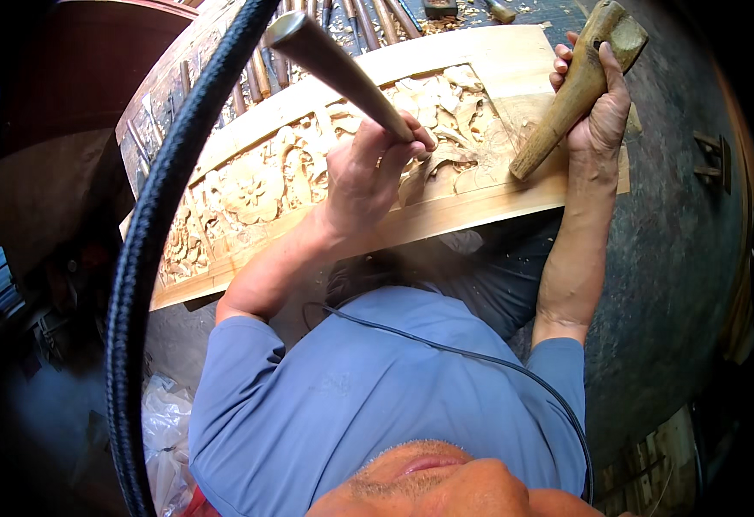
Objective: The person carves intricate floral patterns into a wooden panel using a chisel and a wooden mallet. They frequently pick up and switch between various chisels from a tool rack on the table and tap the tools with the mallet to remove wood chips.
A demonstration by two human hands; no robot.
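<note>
My left hand (364,177) is closed around a carving chisel (342,73), whose long handle leans up and to the left. Its lower end meets the carved wooden panel (523,65), though the fingers hide the cutting edge. Flowers and leaves in relief cover the panel's middle, inside a plain border. In my right hand (601,121) is a wooden mallet (571,108), gripped around its body with the thick head up and the narrow end pointing down left. The mallet is held over the panel's right end, apart from the chisel.
Several chisels (364,26) lie among wood shavings on the bench beyond the panel. A thick black braided cable (157,189) crosses the view at left. A thin black cord (446,347) runs over my shirt. A clear plastic bag (166,431) sits at lower left, and a small stool (713,162) at right.
</note>
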